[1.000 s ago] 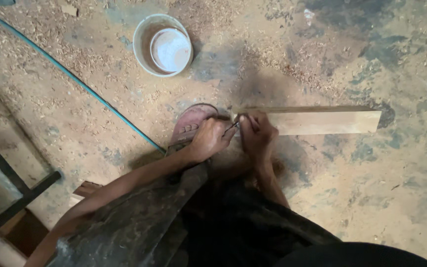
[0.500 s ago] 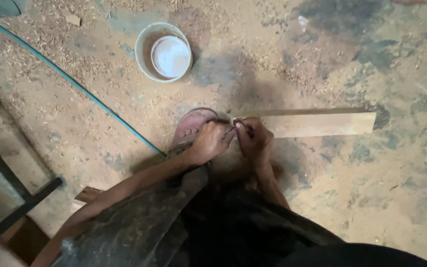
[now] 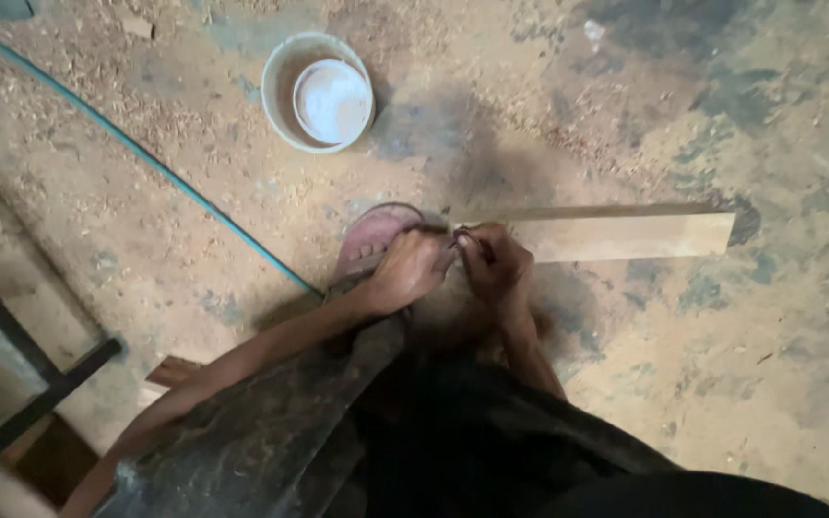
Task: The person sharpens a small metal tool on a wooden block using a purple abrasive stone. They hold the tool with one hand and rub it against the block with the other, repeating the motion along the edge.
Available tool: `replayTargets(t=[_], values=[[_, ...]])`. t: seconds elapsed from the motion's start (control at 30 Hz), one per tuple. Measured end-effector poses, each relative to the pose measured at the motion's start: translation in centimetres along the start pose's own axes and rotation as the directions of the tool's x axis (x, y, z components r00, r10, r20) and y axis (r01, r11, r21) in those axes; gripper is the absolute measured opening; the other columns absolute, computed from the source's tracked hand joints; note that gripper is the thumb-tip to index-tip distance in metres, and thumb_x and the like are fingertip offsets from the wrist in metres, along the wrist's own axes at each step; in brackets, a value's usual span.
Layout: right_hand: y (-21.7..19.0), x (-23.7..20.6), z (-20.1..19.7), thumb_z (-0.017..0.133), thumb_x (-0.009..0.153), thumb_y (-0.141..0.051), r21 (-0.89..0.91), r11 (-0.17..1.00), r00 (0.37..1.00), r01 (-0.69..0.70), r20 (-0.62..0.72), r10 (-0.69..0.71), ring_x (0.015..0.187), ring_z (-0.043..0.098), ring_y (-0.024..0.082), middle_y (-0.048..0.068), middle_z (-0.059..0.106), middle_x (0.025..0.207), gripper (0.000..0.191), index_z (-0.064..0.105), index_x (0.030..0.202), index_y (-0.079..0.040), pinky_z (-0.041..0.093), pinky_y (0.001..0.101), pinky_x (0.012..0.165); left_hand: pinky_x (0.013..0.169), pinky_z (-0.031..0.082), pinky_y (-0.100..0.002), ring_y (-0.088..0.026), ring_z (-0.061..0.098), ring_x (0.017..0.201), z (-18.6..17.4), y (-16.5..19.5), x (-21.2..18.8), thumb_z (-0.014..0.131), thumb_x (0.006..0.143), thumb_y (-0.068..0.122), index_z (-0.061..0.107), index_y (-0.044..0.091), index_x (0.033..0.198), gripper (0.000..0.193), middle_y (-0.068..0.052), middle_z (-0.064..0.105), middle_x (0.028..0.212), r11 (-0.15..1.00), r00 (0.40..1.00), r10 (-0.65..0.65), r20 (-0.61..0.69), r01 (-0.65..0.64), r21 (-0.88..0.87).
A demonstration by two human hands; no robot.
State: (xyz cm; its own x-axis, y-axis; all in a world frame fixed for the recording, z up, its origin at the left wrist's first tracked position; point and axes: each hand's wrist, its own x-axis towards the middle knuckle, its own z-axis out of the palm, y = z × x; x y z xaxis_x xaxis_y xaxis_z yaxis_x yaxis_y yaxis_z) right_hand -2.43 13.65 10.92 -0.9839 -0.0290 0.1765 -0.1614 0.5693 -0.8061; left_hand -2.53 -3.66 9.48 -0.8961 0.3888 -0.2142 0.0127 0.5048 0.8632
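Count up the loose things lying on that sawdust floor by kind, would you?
Wooden plank: 1
Pale bucket with a white lid inside: 1
Reddish sandal: 1
Teal hose: 1
Dark metal frame: 1
Total: 5
The left hand and right hand meet at the plank's near end.

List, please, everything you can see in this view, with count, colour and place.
wooden plank: one, pale brown, flat on the floor, right of the hands
sandal: one, reddish, under the left hand
bucket: one, whitish, top centre, with a round white lid inside
hose: one, teal, running diagonally from top left
metal frame: one, black, lower left
floor: sandy, strewn with sawdust
left hand: at the plank's end
right hand: at the plank's end
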Motion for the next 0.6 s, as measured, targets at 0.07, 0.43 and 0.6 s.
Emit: replayTargets(t=[0.07, 0.43, 0.6], values=[[0.0, 0.0, -0.1, 0.079, 0.089, -0.008, -0.086, 0.996, 1.0, 0.009, -0.012, -0.01, 0.069, 0.069, 0.023, 0.013, 0.071, 0.083, 0.013, 0.067, 0.095, -0.006, 0.054, 0.0326, 0.062, 0.074, 0.051, -0.057, -0.047, 0.066, 0.085, 0.1, -0.2, -0.1, 0.064, 0.095, 0.017, 0.067, 0.0, 0.089, 0.019, -0.026, 0.067, 0.085, 0.999, 0.998, -0.044, 0.037, 0.043, 0.024], [-1.5, 0.8, -1.0, 0.074, 0.098, -0.008, 0.047, 0.996, 0.994, -0.076, 0.082, 0.072, 0.083, 0.075, 0.025, 0.013, 0.075, 0.096, 0.007, 0.069, 0.102, -0.007, 0.059, 0.0337, 0.074, 0.071, 0.045, -0.061, -0.05, 0.061, 0.085, 0.6, -1.2, -0.5, 0.063, 0.09, 0.013, 0.066, -0.002, 0.097, 0.017, -0.025, 0.067, 0.09, 0.986, 0.979, 0.164, -0.12, -0.164, 0.01], [-0.5, 0.5, -1.0, 0.076, 0.095, -0.009, -0.025, 0.999, 0.999, -0.028, 0.016, 0.028, 0.075, 0.073, 0.026, 0.015, 0.074, 0.093, 0.01, 0.068, 0.099, -0.006, 0.058, 0.0325, 0.067, 0.074, 0.047, -0.06, -0.05, 0.063, 0.085, 0.2, -0.8, 0.0, 0.062, 0.097, 0.017, 0.067, -0.001, 0.092, 0.02, -0.027, 0.067, 0.086, 1.0, 0.998, -0.017, 0.057, 0.017, 0.004]])
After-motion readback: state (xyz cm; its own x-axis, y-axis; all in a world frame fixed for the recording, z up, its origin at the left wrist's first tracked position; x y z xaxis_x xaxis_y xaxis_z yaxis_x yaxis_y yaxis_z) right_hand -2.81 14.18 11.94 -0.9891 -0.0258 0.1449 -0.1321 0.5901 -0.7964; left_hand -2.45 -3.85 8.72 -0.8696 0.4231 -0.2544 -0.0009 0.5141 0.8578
